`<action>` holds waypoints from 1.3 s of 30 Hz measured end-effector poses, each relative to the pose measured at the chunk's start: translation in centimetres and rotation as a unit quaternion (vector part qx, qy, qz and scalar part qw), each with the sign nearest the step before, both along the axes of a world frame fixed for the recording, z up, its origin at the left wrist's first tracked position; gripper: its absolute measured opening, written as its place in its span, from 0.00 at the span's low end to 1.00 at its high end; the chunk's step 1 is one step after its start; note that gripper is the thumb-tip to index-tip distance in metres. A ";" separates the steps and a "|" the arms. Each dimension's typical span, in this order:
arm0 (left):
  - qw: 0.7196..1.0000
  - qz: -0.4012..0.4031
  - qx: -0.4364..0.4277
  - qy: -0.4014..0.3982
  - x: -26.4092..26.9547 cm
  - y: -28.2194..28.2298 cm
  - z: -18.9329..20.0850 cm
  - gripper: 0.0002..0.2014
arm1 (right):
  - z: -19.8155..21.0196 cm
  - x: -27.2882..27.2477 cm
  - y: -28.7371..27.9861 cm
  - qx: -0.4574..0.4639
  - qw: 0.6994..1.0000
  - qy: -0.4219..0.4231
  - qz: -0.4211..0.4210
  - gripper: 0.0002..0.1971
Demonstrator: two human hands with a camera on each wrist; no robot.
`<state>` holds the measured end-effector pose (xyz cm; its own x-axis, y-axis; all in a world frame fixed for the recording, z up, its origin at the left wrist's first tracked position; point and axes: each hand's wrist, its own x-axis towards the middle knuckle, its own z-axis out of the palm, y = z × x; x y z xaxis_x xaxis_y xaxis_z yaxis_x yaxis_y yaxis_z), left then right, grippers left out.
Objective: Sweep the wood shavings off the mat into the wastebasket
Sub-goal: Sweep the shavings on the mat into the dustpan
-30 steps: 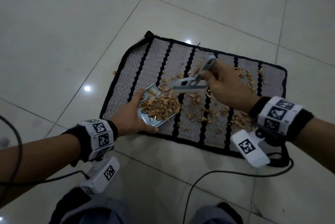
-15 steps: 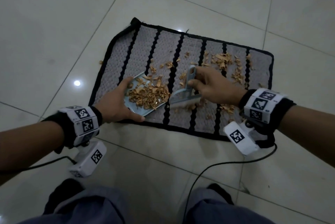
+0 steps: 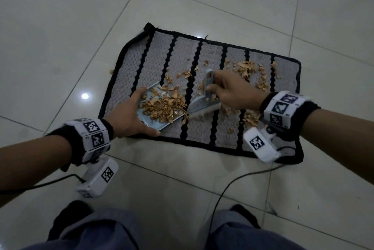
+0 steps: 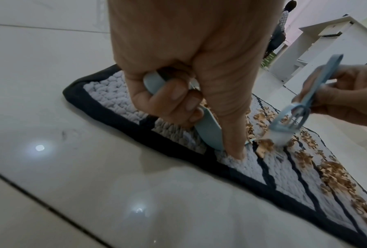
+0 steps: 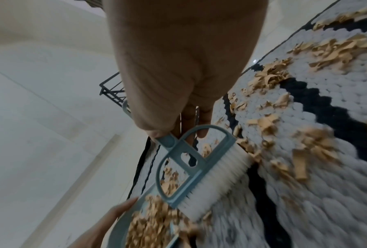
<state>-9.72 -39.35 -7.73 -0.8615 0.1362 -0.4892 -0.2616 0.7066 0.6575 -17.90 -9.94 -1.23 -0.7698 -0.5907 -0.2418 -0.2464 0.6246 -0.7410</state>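
Left hand [image 3: 129,116] grips dustpan [image 3: 159,108] on mat [image 3: 202,132] (pan heaped with shavings [image 3: 162,106]). Right hand [image 3: 232,93] grasps brush [image 3: 204,102], bristles at pan lip. Loose shavings on mat's right half.

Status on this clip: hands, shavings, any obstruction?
Left hand holds dustpan; right hand holds brush. Shavings partly collected. Nothing blocking.

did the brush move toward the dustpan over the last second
Yes. The brush, gripped by the right hand, has come down the mat's stripes to the lip of the dustpan, where its bristles now meet the shavings.
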 end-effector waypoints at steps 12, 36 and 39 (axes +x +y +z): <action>1.000 0.001 0.009 0.012 0.4 -0.1 -0.1 0.65 | 2.7 -0.6 -0.9 0.041 0.998 -0.022 0.041 0.06; 0.999 0.025 0.046 -0.004 1.4 0.2 -0.6 0.69 | 0.3 -3.0 -1.7 0.044 0.996 0.073 -0.003 0.07; 0.998 0.029 0.047 0.002 1.5 0.2 -0.5 0.68 | 1.3 -3.8 -1.8 0.026 0.996 0.080 -0.016 0.08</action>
<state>-8.26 -39.14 -8.24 -0.8715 0.1320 -0.4723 -0.2966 0.6251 0.7220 -21.72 -11.69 0.08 -0.8190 -0.5551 -0.1451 -0.3378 0.6710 -0.6600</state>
